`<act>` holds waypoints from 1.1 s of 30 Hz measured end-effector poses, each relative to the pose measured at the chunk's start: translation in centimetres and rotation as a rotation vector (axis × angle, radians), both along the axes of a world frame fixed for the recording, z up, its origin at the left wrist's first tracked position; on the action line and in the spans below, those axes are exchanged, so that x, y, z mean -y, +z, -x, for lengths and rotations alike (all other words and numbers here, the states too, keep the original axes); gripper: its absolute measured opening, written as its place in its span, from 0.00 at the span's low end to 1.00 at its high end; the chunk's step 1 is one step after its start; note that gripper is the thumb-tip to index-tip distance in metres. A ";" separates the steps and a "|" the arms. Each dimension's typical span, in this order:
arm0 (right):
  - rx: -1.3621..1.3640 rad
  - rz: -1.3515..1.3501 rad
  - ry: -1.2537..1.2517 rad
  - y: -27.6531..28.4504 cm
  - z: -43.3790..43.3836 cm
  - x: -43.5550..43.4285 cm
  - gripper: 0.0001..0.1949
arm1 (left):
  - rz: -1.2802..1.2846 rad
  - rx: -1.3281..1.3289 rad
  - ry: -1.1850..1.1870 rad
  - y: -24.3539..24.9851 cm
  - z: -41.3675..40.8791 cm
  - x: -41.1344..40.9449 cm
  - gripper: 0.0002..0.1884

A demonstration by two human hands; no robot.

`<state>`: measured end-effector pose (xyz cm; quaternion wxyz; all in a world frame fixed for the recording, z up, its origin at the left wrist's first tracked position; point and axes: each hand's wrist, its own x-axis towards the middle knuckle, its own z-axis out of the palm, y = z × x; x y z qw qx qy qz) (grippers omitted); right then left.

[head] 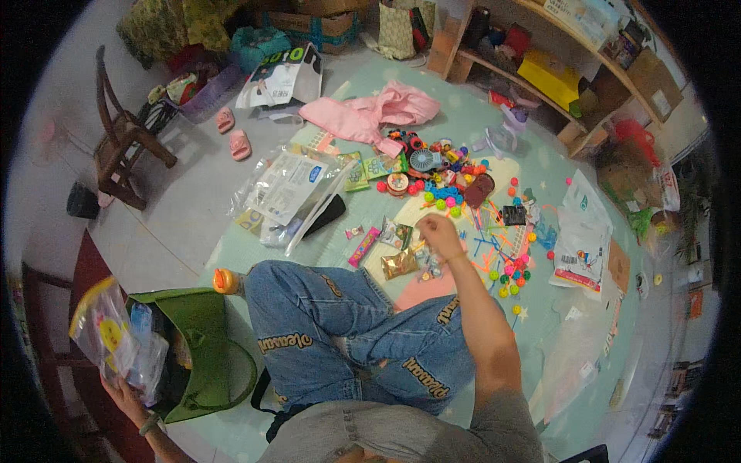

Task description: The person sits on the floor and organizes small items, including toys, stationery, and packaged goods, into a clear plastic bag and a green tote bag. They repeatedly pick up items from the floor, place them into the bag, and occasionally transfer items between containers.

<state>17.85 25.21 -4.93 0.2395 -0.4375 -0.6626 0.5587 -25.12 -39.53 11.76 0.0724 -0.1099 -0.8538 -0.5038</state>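
Note:
At the lower left, my left hand (124, 399) grips the lower edge of a clear plastic zip bag (110, 335) with a yellow chick print. Some fingers are hidden behind the plastic. The bag leans out of a green tote (208, 353) that also contains other clear packs (147, 367). My right hand (439, 234) hangs over the mat with its fingers curled; whether it holds anything is hidden. Close to it lie a gold foil packet (399, 264), a dark green snack packet (396, 232), a pink candy pack (363, 246) and small wrapped pieces (429, 269).
Beyond my right hand spread colourful beads and balls (443, 194), plastic sticks (489, 240) and a small fan (424, 160). Clear packaging bags (289, 191) and pink clothing (376, 110) lie on the green mat (347, 208). An orange-capped bottle (227, 282) stands by my knee. A white mailer (582, 231) lies right.

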 end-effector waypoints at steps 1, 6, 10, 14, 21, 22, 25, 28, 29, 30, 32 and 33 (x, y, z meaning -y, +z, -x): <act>0.031 -0.006 -0.047 -1.4 -0.1 -1.2 0.08 | 0.087 -0.073 0.072 -1.5 1.2 3.0 0.31; 0.321 -0.010 -0.129 -7.1 -1.9 -3.3 0.09 | 1.215 0.117 0.049 -1.5 0.5 1.9 0.30; 0.454 -0.281 -0.051 -9.5 -2.1 -2.7 0.09 | 1.087 -0.137 -0.135 -3.4 5.1 4.3 0.21; 0.424 -0.372 0.047 -8.0 -0.9 -1.9 0.08 | 1.181 -0.329 -0.253 -3.0 6.5 -1.4 0.18; 0.548 -0.368 0.142 -9.2 -0.4 -2.2 0.10 | 1.374 -0.034 -0.082 -1.0 3.8 -7.2 0.12; 0.557 -0.406 0.205 -9.6 0.1 -1.8 0.11 | 1.314 0.045 0.031 -0.5 3.3 -4.9 0.11; 0.411 -0.178 0.250 -11.1 0.6 -0.8 0.12 | 1.490 -0.028 0.159 1.5 2.4 -1.2 0.11; 0.434 -0.331 0.237 -14.4 -3.9 -2.7 0.09 | 0.891 -0.455 0.299 1.4 2.7 -1.9 0.15; 0.387 -0.325 0.212 -15.5 -2.9 -3.1 0.08 | 0.818 -0.640 0.330 3.0 3.7 -2.6 0.16; 0.376 -0.253 0.212 -14.6 -2.3 -3.0 0.08 | 0.752 -0.684 0.287 2.5 2.2 -4.3 0.17; 0.375 -0.095 0.192 -11.9 -2.2 -1.7 0.07 | 0.875 -0.745 0.042 2.7 -0.6 -2.5 0.17; 0.414 -0.379 0.144 -18.3 -7.2 -6.2 0.06 | 0.798 -0.793 -0.175 -0.8 1.2 -6.0 0.17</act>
